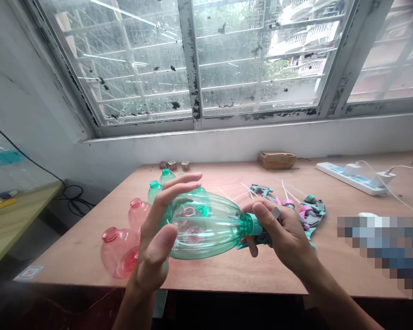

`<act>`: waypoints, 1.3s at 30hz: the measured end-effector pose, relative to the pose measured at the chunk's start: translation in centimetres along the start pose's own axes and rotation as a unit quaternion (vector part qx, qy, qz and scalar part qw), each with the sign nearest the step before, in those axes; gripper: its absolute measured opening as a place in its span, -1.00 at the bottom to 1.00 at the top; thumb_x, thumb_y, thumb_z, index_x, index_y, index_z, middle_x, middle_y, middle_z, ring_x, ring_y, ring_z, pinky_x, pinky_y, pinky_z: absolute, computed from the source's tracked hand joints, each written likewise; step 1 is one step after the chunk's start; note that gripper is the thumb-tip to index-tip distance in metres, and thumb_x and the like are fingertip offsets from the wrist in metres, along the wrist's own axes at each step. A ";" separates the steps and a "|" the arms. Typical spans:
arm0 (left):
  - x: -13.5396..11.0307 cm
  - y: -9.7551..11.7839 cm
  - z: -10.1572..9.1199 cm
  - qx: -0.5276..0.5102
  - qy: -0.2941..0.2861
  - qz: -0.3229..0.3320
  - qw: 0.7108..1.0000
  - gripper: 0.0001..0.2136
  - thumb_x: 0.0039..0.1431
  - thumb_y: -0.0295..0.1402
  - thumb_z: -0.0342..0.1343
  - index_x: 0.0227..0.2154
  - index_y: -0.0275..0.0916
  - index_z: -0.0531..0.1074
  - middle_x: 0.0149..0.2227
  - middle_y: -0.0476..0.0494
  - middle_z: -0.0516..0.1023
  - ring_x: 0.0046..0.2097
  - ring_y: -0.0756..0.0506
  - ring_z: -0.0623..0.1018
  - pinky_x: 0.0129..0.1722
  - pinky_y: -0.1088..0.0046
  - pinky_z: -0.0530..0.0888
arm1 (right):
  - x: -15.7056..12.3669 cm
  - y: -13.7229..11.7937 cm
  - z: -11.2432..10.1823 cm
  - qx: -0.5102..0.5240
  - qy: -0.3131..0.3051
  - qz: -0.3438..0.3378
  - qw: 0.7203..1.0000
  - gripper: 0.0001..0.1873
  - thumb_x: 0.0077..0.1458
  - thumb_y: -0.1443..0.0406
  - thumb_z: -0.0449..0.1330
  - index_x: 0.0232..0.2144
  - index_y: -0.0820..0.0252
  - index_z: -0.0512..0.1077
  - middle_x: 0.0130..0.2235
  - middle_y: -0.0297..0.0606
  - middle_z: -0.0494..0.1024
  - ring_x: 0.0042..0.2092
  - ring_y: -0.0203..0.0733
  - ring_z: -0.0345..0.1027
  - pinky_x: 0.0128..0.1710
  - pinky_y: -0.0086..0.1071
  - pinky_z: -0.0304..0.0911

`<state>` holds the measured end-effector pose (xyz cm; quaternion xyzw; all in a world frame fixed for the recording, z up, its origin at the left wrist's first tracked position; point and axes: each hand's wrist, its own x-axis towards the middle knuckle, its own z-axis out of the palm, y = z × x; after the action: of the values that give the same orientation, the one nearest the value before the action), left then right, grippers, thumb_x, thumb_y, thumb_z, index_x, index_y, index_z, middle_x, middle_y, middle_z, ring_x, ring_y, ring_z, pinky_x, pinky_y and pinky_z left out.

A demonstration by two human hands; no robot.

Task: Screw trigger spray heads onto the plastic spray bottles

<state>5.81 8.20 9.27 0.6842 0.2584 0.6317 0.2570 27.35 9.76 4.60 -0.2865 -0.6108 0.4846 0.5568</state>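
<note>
A clear green plastic bottle (206,233) lies sideways in the air between my hands, its neck toward the right. My left hand (154,252) cups its base, thumb in front and fingers stretched over the top. My right hand (291,233) grips a teal and grey spray head (257,224) at the bottle's neck; part of the head is hidden behind the fingers. Whether the collar is fully threaded I cannot tell. Past the right hand lies a pile of loose spray heads (309,213) in teal, grey and pink, with thin white tubes.
Pink bottles (119,252) and green bottles (154,190) stand along the table's left side. A brown box (277,160) and a white power strip (351,178) with plugs lie at the back. Small cubes (172,165) sit near the window wall. A lower yellowish table (27,220) is at left.
</note>
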 end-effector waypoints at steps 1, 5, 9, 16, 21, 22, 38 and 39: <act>0.2 0.0 -0.2 -0.005 -0.008 -0.012 1.000 -0.61 0.32 -0.01 0.01 0.01 -0.05 0.56 0.24 -0.16 0.46 0.32 -0.40 0.31 0.23 0.01 0.34 | -0.1 0.0 -0.1 -0.050 0.013 -0.052 0.997 -0.67 0.40 0.07 0.14 -0.27 0.15 0.54 -0.64 -0.44 0.51 -0.61 -0.27 0.46 -0.52 -0.43 0.41; 0.7 -0.7 -0.8 -0.049 -0.040 -0.108 0.992 -0.22 0.28 0.32 -0.38 0.06 -0.06 0.56 0.35 -0.15 0.37 0.39 -0.41 0.24 0.24 -0.05 0.38 | -0.3 -0.1 -1.0 -0.304 0.023 -0.307 0.902 -0.86 0.35 0.27 0.21 -0.09 0.11 0.52 -0.48 -0.32 0.66 -0.53 -0.20 0.53 -0.51 -0.37 0.38; 1.1 -1.7 -1.1 -0.103 -0.047 -0.233 0.966 -0.15 0.26 0.33 -0.49 0.05 -0.06 0.57 0.32 -0.17 0.43 0.34 -0.43 0.34 0.11 -0.04 0.50 | -0.3 0.0 -1.7 -0.425 -0.035 -0.433 0.794 -0.71 0.28 0.34 0.24 0.05 0.13 0.46 -0.36 -0.22 0.72 -0.38 -0.08 0.63 -0.32 -0.25 0.54; 1.2 -2.1 -0.4 -0.092 0.009 -0.261 0.961 -0.26 0.34 0.25 -0.35 0.00 -0.12 0.60 0.16 -0.22 0.58 0.13 -0.39 0.55 -0.13 0.13 0.58 | 0.1 0.2 -1.1 -0.413 -0.015 -0.406 0.815 -0.84 0.33 0.35 0.18 -0.06 0.12 0.48 -0.39 -0.23 0.71 -0.42 -0.10 0.61 -0.43 -0.31 0.45; 0.6 -0.8 1.1 -0.035 0.034 -0.195 0.980 -0.49 0.36 0.10 -0.10 0.09 -0.06 0.53 0.25 -0.13 0.49 0.09 -0.35 0.54 -0.09 0.13 0.54 | 0.2 -0.4 -1.4 -0.313 0.060 -0.275 0.907 -0.85 0.33 0.29 0.20 -0.30 0.07 0.56 -0.50 -0.35 0.64 -0.52 -0.21 0.50 -0.52 -0.38 0.33; 0.4 -0.5 1.4 -0.016 0.038 -0.172 0.984 -0.52 0.35 0.07 -0.06 0.12 -0.05 0.51 0.25 -0.13 0.48 0.08 -0.35 0.53 -0.06 0.10 0.52 | 0.2 -0.8 -1.6 -0.285 0.069 -0.239 0.926 -0.80 0.33 0.26 0.21 -0.36 0.08 0.56 -0.51 -0.35 0.62 -0.52 -0.22 0.49 -0.52 -0.39 0.33; -2.1 -0.9 4.3 0.084 0.097 0.114 0.985 -0.70 0.39 -0.32 -0.09 -0.26 -0.06 0.59 -0.18 -0.10 0.59 0.01 -0.32 0.55 0.15 -0.10 0.38 | 0.3 -3.0 -4.7 0.001 -0.111 0.071 0.991 -0.52 0.10 -0.07 0.39 -0.14 0.17 0.56 -0.32 -0.23 0.64 -0.38 -0.11 0.62 -0.34 -0.31 0.58; -1.7 -1.4 4.1 0.073 0.110 0.101 0.986 -0.67 0.39 -0.36 -0.11 -0.28 -0.06 0.59 -0.17 -0.10 0.60 0.00 -0.30 0.55 0.15 -0.07 0.38 | 0.1 -3.2 -5.0 -0.001 -0.123 0.066 0.990 -0.50 0.11 -0.04 0.41 -0.05 0.14 0.52 -0.27 -0.21 0.66 -0.32 -0.07 0.64 -0.29 -0.27 0.59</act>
<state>9.78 7.97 6.81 0.6501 0.2600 0.7053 0.1111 32.74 10.09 7.09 -0.2648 -0.6549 0.5515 0.4436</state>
